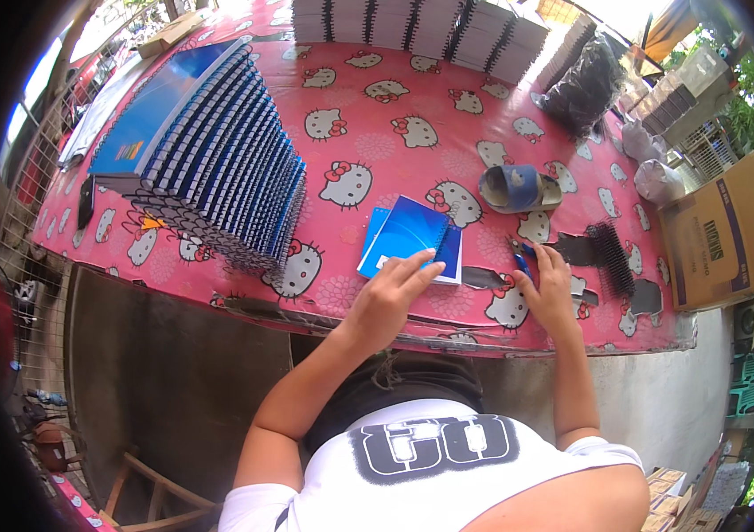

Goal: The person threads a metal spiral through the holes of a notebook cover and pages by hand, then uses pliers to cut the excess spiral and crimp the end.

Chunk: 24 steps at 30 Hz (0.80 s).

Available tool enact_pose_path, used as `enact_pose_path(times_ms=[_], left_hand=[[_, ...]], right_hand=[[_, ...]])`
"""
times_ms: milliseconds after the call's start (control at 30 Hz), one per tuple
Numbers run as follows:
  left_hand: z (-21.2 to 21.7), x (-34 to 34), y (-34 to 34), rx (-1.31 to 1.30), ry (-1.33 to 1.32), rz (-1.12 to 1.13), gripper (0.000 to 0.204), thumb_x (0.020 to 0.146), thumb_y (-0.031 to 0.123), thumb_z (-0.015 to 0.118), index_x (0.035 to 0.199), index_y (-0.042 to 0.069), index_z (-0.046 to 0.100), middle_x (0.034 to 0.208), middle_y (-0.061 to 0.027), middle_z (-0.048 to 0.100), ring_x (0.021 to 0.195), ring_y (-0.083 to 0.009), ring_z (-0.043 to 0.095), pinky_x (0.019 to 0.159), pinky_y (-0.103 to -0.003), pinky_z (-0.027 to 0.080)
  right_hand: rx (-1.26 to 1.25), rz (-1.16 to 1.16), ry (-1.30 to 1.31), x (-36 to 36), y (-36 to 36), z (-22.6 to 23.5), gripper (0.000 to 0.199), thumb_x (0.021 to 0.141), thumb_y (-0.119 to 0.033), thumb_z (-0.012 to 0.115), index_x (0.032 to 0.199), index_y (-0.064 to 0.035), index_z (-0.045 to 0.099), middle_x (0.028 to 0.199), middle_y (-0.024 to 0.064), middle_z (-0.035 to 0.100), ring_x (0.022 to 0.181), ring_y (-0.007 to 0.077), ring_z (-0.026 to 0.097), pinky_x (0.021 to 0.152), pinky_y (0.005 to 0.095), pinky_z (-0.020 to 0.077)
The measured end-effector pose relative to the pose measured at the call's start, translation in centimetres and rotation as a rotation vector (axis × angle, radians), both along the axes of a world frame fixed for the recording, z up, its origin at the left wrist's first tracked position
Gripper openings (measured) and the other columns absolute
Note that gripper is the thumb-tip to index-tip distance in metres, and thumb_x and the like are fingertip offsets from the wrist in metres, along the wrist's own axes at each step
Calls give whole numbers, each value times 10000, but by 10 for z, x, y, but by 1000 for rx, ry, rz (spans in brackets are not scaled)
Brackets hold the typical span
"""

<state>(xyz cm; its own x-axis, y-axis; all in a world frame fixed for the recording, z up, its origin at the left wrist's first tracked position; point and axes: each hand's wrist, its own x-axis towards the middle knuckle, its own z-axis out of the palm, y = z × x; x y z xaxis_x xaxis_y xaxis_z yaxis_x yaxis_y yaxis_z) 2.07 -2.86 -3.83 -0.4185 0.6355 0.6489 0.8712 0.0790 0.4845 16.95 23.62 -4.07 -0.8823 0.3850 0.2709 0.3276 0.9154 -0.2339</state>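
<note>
Near the table's front edge lies a small stack of blue covers and white pages (408,232), its layers slightly fanned out. A dark coil seems to run along its right side. My left hand (384,297) rests on the lower right part of this stack, fingers stretched out. To the right, my right hand (550,293) has thumb and fingers around blue-handled pliers (520,255); their jaws point away from me. The hand partly hides the handles. Farther right sits a bunch of black binding coils (611,257).
A tall pile of blue spiral notebooks (208,160) stands at left. White coil-bound stacks (394,22) line the far edge. A blue roll of tape (519,188), a black plastic bag (582,84) and a cardboard box (724,232) are on the right. The pink tablecloth (350,106) has torn patches.
</note>
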Motion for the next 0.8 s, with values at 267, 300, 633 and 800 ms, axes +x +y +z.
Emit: enact_pose_path(times_ms=[267,300,633,800], left_hand=[[-2,-4,5,302,-223,141,223,732,0,788,916,-8,663,1033,-164,670,823,-208,672,644,-285,562],[5,-1,8,324,-263,176,231,725,24,806,894,-12,652,1018,-168,671,814,-200,673,633,-284,561],[-7,2,3,318,-278,139,271,678,13,823,857,-32,625,1029,-184,643,862,-272,657,694,-317,566],[-4,5,8,367,-269,123,271,687,21,838,808,-11,598,931,-168,665,835,-189,653,621,-280,527]], right_hand=[[-367,343,192,-7,-83,47,424,806,-143,699,1198,-36,580,1084,166,589,1011,346,570,878,423,449],[-364,402,206,-9,-92,53,431,797,-136,703,1196,-27,578,1100,164,591,1023,346,572,887,419,447],[-342,440,250,-13,-101,64,436,770,-157,721,1168,-36,590,1113,169,592,1020,350,567,875,449,444],[-340,432,224,-7,-102,60,442,766,-161,724,1171,-41,593,1121,162,594,1025,343,566,887,453,436]])
